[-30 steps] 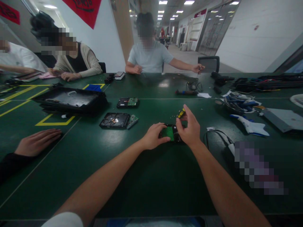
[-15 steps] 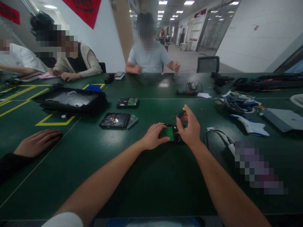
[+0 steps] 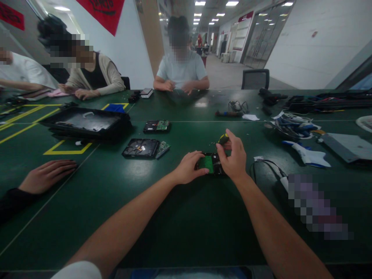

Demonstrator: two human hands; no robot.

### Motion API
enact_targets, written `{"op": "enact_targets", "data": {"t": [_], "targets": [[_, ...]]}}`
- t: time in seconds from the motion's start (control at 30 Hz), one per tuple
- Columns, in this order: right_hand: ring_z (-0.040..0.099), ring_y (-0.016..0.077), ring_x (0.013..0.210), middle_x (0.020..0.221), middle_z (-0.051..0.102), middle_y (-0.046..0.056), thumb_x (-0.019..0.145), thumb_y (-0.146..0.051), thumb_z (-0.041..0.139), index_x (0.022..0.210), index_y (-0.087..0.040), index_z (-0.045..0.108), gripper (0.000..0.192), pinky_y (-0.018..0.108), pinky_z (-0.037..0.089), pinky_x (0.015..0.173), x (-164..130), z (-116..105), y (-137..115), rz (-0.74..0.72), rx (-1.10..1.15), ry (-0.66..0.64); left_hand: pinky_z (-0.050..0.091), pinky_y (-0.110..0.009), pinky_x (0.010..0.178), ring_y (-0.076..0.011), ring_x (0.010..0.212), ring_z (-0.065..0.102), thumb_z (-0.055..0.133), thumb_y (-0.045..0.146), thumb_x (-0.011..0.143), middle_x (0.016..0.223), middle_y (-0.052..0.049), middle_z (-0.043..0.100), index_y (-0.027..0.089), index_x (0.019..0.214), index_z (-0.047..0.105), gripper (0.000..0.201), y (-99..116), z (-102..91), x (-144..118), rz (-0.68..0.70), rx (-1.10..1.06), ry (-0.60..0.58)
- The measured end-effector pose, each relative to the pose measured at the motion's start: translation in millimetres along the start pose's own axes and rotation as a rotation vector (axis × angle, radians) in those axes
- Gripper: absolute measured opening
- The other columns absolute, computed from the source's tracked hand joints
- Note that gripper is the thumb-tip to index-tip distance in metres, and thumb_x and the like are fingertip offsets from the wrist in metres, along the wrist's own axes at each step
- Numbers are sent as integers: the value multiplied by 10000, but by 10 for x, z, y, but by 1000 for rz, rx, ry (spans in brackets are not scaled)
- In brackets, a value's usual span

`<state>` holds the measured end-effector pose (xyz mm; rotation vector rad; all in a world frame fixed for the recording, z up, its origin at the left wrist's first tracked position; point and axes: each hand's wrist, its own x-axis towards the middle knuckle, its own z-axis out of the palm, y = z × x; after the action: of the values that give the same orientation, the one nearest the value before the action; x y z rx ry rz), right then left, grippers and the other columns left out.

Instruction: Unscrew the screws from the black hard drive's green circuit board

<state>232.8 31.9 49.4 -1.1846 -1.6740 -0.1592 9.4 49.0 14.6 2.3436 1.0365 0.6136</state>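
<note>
The hard drive [image 3: 209, 164] could slide under our left hand [image 3: 188, 167] if our right hand [image 3: 234, 161], fingers closed around the screwdriver [image 3: 223, 138] above it, presses askew.

Dim room, ceiling strip lights [image 3: 200, 3], table [image 3: 186, 217] glare, perhaps edge warping

- A dark green matte tabletop [image 3: 180, 217] fills the frame, crossed by thin pale lines and, at left, bright yellow tape markings [image 3: 66, 152].
- At centre, a black rectangular hard drive [image 3: 211, 164] shows a vivid green circuit board.
- Just above it, a black-and-yellow screwdriver handle [image 3: 223, 138].
- Left of centre, a black opened hard drive [image 3: 140, 148] with a silvery sheen.
- Upper left, a red hanging banner [image 3: 105, 12] with dark lettering.
- At right, a white-and-blue bundle of cables [image 3: 292, 126].
</note>
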Motion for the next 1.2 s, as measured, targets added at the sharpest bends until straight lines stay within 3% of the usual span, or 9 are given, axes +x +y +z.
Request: {"op": "enact_targets", "data": {"t": [0.1, 0.3, 0.47, 0.57, 0.87, 1.2], "targets": [[658, 229, 921, 1216, 635, 111, 974, -398, 622, 1532, -284, 435, 600, 440, 640, 817, 9, -14, -19, -3, -25, -3, 360, -555, 1204, -346, 1461, 437, 684, 588, 880, 1529, -145, 521, 226, 1417, 540, 663, 1, 0, -2, -2, 3, 1], [698, 234, 1049, 1342, 643, 117, 1030, -325, 513, 1606, -272, 302, 616, 451, 617, 961, -6, 10, -6, 15, 55, -35, 356, -561, 1208, -345, 1465, 435, 670, 600, 887, 1538, -152, 511, 222, 1425, 532, 671, 1, 1, -9, -9, 8, -4], [706, 207, 875, 1277, 660, 109, 974, -377, 640, 1493, -269, 463, 558, 415, 645, 831, -20, 31, 37, 17, -4, 48, 362, -564, 1202, -347, 1458, 443, 681, 593, 881, 1532, -151, 517, 226, 1413, 545, 660, -12, 15, 4, 6, 10, 8], [695, 211, 870, 1203, 672, 95, 956, -390, 668, 1446, -270, 511, 529, 412, 643, 810, -17, 18, 27, -2, -24, 62, 368, -558, 1200, -344, 1454, 446, 682, 594, 880, 1526, -149, 523, 225, 1410, 549, 659, -14, 22, 6, 5, 10, 11], [707, 236, 1074, 1375, 640, 114, 1028, -313, 518, 1526, -263, 429, 508, 435, 622, 936, -34, 32, 34, 12, 15, 48, 354, -554, 1212, -344, 1469, 434, 667, 605, 886, 1541, -152, 511, 226, 1426, 532, 673, 31, -11, -8, -16, 8, -6], [703, 242, 995, 1321, 644, 136, 997, -364, 571, 1477, -244, 469, 506, 446, 649, 853, -16, 19, 9, 16, 7, 47, 348, -588, 1206, -357, 1474, 426, 680, 600, 879, 1548, -148, 504, 239, 1429, 532, 674, 19, -13, -9, -18, -9, -12]]}}
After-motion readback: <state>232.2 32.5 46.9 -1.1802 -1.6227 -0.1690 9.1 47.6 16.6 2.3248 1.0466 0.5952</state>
